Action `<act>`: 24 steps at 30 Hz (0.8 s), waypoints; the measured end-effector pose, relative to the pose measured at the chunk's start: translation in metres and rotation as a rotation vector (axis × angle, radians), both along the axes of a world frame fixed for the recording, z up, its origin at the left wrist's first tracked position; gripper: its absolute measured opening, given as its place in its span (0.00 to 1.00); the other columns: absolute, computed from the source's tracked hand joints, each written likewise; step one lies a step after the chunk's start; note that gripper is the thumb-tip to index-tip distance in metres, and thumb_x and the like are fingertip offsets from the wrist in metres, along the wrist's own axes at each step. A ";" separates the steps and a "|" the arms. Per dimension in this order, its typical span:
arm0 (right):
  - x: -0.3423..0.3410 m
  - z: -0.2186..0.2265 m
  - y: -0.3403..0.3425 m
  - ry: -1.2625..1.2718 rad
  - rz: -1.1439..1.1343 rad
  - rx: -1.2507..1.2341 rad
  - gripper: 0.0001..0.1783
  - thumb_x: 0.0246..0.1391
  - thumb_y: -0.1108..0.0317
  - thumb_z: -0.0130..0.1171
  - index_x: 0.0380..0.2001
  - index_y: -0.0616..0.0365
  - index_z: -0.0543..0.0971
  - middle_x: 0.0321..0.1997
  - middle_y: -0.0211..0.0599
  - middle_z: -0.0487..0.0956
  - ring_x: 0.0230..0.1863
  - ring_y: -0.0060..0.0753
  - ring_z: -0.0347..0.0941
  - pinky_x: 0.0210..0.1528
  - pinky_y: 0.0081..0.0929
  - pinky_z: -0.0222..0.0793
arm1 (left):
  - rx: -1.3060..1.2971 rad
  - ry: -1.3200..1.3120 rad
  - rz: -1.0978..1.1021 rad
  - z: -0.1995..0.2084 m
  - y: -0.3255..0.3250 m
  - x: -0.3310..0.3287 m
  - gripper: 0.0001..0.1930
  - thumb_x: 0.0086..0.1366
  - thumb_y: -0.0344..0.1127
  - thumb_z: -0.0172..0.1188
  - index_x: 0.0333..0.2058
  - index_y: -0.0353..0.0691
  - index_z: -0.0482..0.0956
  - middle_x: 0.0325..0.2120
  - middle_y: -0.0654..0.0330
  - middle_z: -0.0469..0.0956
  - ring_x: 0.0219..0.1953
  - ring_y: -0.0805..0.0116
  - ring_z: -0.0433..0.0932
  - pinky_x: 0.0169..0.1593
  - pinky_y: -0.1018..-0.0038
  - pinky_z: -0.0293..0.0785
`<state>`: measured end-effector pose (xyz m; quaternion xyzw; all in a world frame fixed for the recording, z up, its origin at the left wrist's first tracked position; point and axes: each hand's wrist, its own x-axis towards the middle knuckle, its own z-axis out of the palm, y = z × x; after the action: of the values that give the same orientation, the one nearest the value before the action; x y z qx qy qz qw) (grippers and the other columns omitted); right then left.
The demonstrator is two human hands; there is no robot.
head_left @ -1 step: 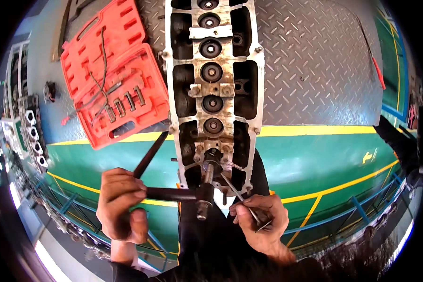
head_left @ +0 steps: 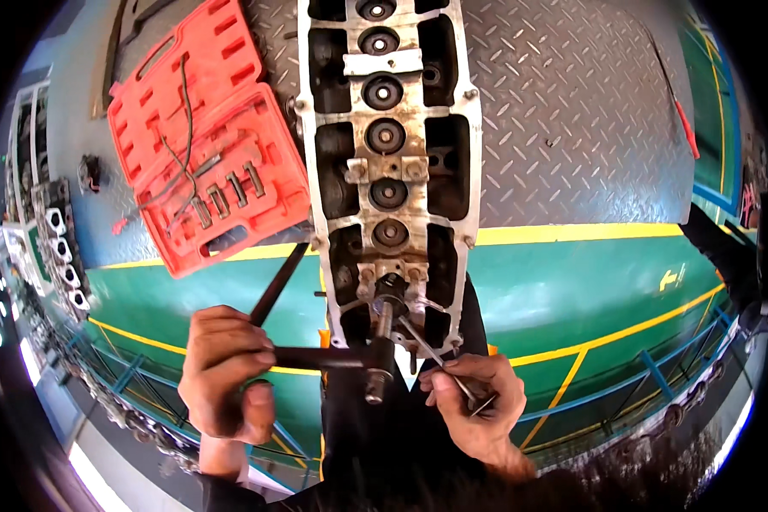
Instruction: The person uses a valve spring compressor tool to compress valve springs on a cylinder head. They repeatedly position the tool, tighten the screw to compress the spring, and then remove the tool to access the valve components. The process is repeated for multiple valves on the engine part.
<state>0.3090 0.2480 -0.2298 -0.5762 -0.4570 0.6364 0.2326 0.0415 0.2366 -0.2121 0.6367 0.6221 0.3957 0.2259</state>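
A long metal engine cylinder head (head_left: pixel 411 141) stretches away from me, with a row of round valve bores down its middle. My left hand (head_left: pixel 226 375) is closed round a dark bar handle (head_left: pixel 320 357). This handle joins a steel cross-shaft (head_left: pixel 385 322), whose far end meets a black round fitting (head_left: pixel 390 288) at the nearest bore. Another dark bar (head_left: pixel 279 282) slants up from the left fingers toward the casting's edge. My right hand (head_left: pixel 478 397) pinches a slim metal tool (head_left: pixel 425 341), its tip beside the fitting. The tool's exact kind is unclear.
An open red tool case (head_left: pixel 273 162) lies left of the casting, holding several metal sleeves and a dark cable. Under both is a diamond-plate bench top (head_left: pixel 572 128). A red-handled tool (head_left: pixel 685 128) rests near its right edge. Other castings (head_left: pixel 62 247) stand far left.
The cylinder head, the case and the handle tool sit slightly lower in the picture. My left hand is a little farther right. Both grips look the same.
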 end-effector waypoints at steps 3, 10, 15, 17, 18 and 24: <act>-0.015 0.011 0.003 0.038 -0.231 -0.103 0.08 0.55 0.84 0.59 0.39 0.71 0.74 0.32 0.50 0.84 0.33 0.29 0.82 0.35 0.22 0.78 | -0.157 -0.014 -0.204 -0.004 0.027 -0.014 0.08 0.52 0.28 0.61 0.33 0.34 0.80 0.30 0.52 0.78 0.28 0.53 0.76 0.36 0.58 0.73; -0.060 0.027 -0.025 -0.108 -0.578 -0.226 0.11 0.58 0.82 0.58 0.43 0.68 0.69 0.36 0.53 0.84 0.25 0.21 0.76 0.28 0.16 0.73 | -0.496 -0.139 -0.652 -0.032 0.054 -0.038 0.21 0.54 0.42 0.68 0.46 0.39 0.84 0.37 0.55 0.74 0.36 0.55 0.72 0.42 0.61 0.69; -0.076 0.024 -0.030 -0.243 -0.607 -0.234 0.10 0.60 0.75 0.59 0.40 0.67 0.70 0.33 0.52 0.83 0.20 0.20 0.70 0.24 0.17 0.68 | -0.673 -0.027 -0.785 -0.026 0.074 -0.036 0.32 0.51 0.55 0.68 0.51 0.42 0.83 0.35 0.57 0.71 0.34 0.57 0.68 0.42 0.63 0.65; -0.081 0.023 -0.034 -0.313 -0.624 -0.192 0.09 0.60 0.75 0.60 0.39 0.67 0.71 0.31 0.49 0.83 0.23 0.24 0.75 0.27 0.17 0.69 | -0.658 0.036 -0.806 -0.022 0.074 -0.033 0.35 0.50 0.59 0.67 0.51 0.41 0.83 0.35 0.56 0.71 0.34 0.57 0.69 0.42 0.63 0.65; -0.084 0.022 -0.034 -0.334 -0.625 -0.178 0.09 0.60 0.75 0.60 0.40 0.67 0.71 0.30 0.48 0.83 0.25 0.26 0.77 0.29 0.18 0.70 | -0.636 0.039 -0.798 -0.023 0.071 -0.031 0.35 0.50 0.59 0.67 0.51 0.40 0.83 0.35 0.56 0.71 0.35 0.57 0.69 0.42 0.62 0.65; -0.090 0.028 -0.024 -0.322 -0.596 -0.241 0.09 0.58 0.80 0.59 0.41 0.67 0.74 0.33 0.48 0.84 0.37 0.35 0.84 0.38 0.24 0.76 | -0.616 0.037 -0.715 -0.023 0.049 -0.033 0.32 0.49 0.55 0.69 0.47 0.35 0.84 0.36 0.54 0.72 0.36 0.55 0.72 0.46 0.59 0.70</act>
<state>0.2193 0.2238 -0.2016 -0.8004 -0.2215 0.4910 0.2632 0.0090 0.2854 -0.2350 0.7213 0.4561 0.0784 0.5153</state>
